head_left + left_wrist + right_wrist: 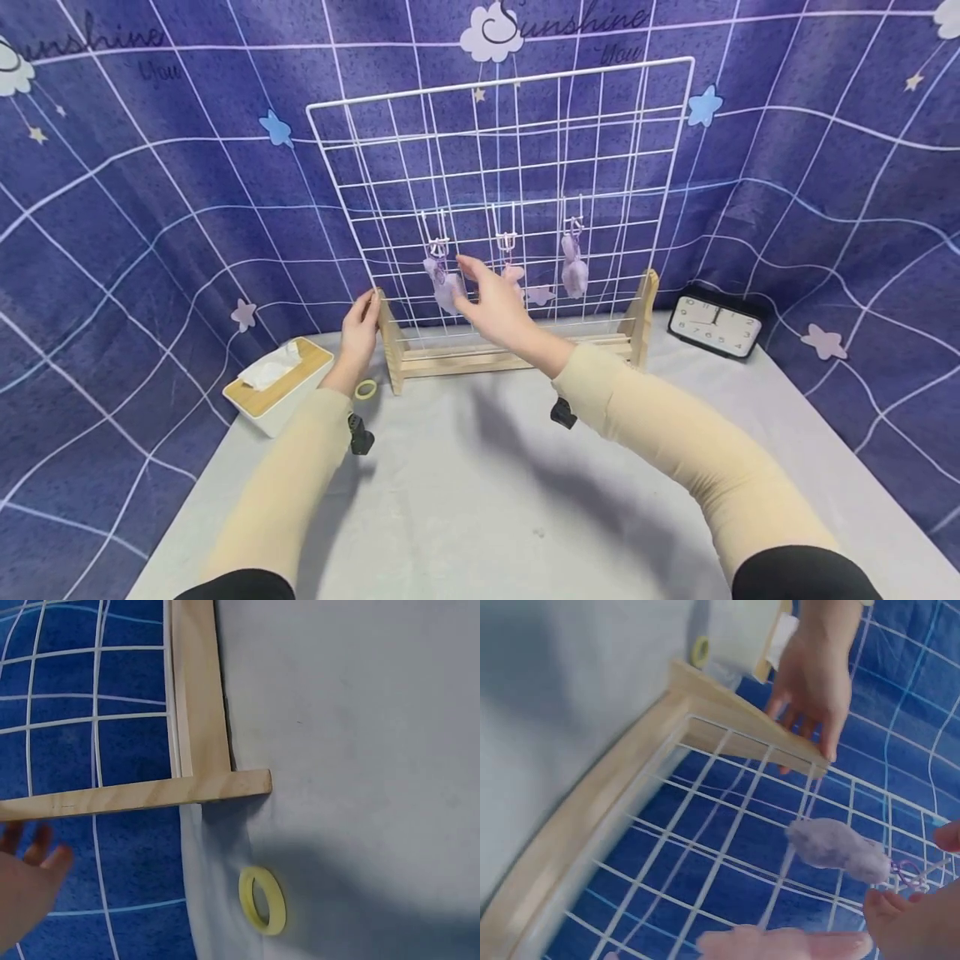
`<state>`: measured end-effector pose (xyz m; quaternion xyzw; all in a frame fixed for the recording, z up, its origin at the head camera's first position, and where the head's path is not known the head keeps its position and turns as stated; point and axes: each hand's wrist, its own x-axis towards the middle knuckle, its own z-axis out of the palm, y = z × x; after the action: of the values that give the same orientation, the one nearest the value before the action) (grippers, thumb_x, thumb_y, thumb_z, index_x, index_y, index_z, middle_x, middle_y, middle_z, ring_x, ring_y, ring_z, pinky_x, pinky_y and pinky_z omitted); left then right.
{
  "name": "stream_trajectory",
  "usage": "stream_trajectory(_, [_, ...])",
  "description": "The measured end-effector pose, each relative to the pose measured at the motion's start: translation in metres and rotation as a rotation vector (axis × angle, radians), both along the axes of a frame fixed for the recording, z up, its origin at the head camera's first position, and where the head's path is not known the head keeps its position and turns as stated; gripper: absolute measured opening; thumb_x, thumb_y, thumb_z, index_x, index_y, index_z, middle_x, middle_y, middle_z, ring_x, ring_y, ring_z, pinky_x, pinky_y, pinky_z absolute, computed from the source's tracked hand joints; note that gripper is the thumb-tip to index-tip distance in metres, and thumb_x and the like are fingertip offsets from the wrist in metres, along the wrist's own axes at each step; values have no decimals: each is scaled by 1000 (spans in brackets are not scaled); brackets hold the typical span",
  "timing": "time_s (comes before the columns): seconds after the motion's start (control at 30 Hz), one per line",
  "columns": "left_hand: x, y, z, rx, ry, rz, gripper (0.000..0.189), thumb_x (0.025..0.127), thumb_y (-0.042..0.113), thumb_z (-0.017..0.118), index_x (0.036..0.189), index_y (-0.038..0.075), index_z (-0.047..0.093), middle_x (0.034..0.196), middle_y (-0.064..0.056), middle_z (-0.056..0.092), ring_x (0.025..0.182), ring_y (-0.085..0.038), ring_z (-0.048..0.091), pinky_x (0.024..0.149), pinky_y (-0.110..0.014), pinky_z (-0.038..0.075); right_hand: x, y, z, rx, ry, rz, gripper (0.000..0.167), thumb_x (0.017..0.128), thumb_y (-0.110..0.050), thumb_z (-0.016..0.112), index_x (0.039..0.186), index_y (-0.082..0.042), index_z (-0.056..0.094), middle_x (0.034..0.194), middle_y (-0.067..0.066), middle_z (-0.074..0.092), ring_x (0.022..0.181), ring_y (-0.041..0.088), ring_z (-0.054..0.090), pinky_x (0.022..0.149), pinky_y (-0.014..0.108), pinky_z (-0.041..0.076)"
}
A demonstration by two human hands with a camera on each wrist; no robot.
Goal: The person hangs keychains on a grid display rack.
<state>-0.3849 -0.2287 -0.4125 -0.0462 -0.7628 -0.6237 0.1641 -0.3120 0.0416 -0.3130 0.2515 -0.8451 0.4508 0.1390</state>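
Note:
A white wire grid panel (465, 179) stands in a wooden stand (450, 361) on the table. My left hand (360, 333) grips the top of the stand's left post (735, 712), with fingertips on both sides of it in the right wrist view. On the panel hang a lilac plush pendant (447, 290), a pink plush pendant (513, 275) and another lilac plush pendant (575, 271), each from a white hook. My right hand (495, 308) is beside the left lilac pendant, thumb and fingers spread apart near its hook. Contact there is unclear.
A tissue box (279, 379) with a wooden lid stands at the left. Between it and the stand lies a yellow ring (262, 900). A black-framed clock (715, 322) sits at the right. Behind hangs a blue patterned curtain (187, 167).

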Motion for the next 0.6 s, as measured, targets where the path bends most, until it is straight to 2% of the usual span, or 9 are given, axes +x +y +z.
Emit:
stream_trajectory(0.03, [-2, -2, -4, -44, 5, 17, 54, 111, 34, 43, 154, 0, 40, 152, -23, 45, 139, -34, 44, 114, -44, 36, 2, 2, -4, 12, 27, 18, 58, 96, -10, 64, 149, 0, 44, 146, 18, 55, 110, 33, 64, 100, 38, 48])
stream_trajectory(0.13, [2, -5, -5, -193, 1, 56, 54, 112, 34, 41, 153, 0, 40, 150, -24, 47, 136, -36, 47, 113, -44, 36, 6, 10, -18, 30, 91, 84, 51, 95, -6, 64, 143, 4, 50, 140, 19, 59, 110, 32, 63, 104, 38, 45])
stream_trajectory(0.2, [6, -6, -6, -282, -2, 80, 52, 111, 32, 42, 152, -1, 41, 148, -24, 50, 135, -36, 49, 113, -44, 36, 8, 17, -28, 52, 119, 107, 46, 95, -7, 63, 138, 4, 54, 138, 17, 61, 125, 30, 57, 111, 38, 39])
stream_trajectory(0.27, [12, -5, -7, -351, 3, 92, 50, 111, 28, 44, 151, -1, 42, 143, -26, 54, 131, -38, 52, 111, -46, 39, 10, 26, -39, 72, 137, 118, 41, 95, -7, 63, 134, 3, 58, 135, 16, 62, 127, 30, 56, 111, 39, 39])
stream_trajectory(0.47, [30, -3, -12, -530, 47, 106, 47, 108, 20, 50, 147, -5, 44, 135, -27, 58, 122, -43, 57, 105, -51, 43, 16, 61, -72, 157, 154, 61, 30, 93, -5, 65, 123, 0, 65, 126, 14, 64, 123, 32, 57, 108, 46, 41])
stream_trajectory(0.6, [44, 0, -19, -651, 23, 152, 46, 108, 24, 49, 144, -4, 48, 132, -25, 60, 119, -43, 58, 100, -55, 45, 18, 86, -89, 217, 109, -32, 30, 92, -9, 66, 121, -1, 66, 128, 14, 63, 124, 35, 56, 108, 49, 41])
